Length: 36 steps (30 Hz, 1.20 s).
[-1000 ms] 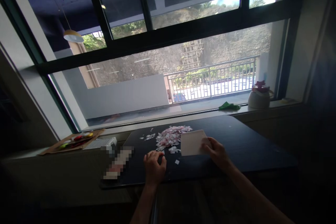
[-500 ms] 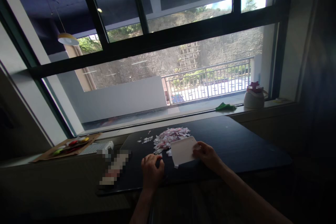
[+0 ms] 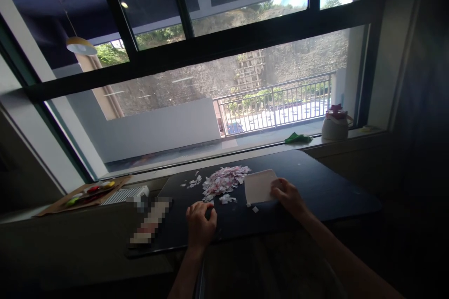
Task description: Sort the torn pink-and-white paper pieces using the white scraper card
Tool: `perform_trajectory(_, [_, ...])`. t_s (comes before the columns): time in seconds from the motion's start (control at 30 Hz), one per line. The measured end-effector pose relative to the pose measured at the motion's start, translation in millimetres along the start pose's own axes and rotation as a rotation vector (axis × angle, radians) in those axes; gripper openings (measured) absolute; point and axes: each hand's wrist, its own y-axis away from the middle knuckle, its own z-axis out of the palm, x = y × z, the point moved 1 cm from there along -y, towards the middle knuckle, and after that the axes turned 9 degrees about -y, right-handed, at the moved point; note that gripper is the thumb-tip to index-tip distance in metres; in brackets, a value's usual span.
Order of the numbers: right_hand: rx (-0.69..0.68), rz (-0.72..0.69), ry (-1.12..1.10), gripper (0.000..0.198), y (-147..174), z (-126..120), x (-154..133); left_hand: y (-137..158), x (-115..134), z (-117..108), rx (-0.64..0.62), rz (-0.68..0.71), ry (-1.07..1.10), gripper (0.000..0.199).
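My right hand (image 3: 288,196) grips the edge of a flat, pale plastic scraper (image 3: 258,188) with rounded corners, thumb on its near face. The scraper is tilted up just right of a heap of small white and pinkish paper scraps (image 3: 226,181). My left hand (image 3: 201,224) rests at the heap's near left side, fingers curled loosely and thumb apart, with a dark gap between them. Its fingertips are partly hidden and touch or nearly touch a few scraps. Two loose scraps (image 3: 255,209) lie below the scraper. The dark table (image 3: 315,187) carries all of this.
A blurred-out long item (image 3: 150,224) lies at the table's left end. On the windowsill are a brown sheet with colourful things (image 3: 93,190), a white ridged box (image 3: 126,195), a green cloth (image 3: 298,138) and a white jug with red top (image 3: 335,125). A large window stands behind.
My right hand has moved the scraper to the right, away from the heap, uncovering scraps in front of it and loose ones below. My left hand stays almost in place; the view shifts slightly.
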Motion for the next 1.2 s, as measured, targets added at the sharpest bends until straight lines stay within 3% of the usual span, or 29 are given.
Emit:
perform_trajectory(0.17, [0.087, 0.035, 0.034, 0.017, 5, -7, -2, 0, -1, 1, 0.006, -0.003, 0.004, 0.019])
perform_trajectory(0.53, [0.016, 0.036, -0.009, 0.026, -1, -30, 7, -1, -2, 1, 0.001, -0.001, 0.004, 0.021])
perform_trajectory(0.8, [-0.141, 0.034, 0.028, 0.017, -4, -38, 3, 0, -2, 1, -0.003, 0.008, 0.002, 0.022])
perform_trajectory(1.03, [-0.320, 0.155, 0.020, 0.020, -7, -64, -3, -1, -1, 0, -0.003, 0.012, 0.008, 0.022])
perform_trajectory(1.2, [-0.300, 0.200, 0.029, 0.018, -6, -67, -4, -1, -2, -1, 0.001, 0.025, 0.009, 0.021])
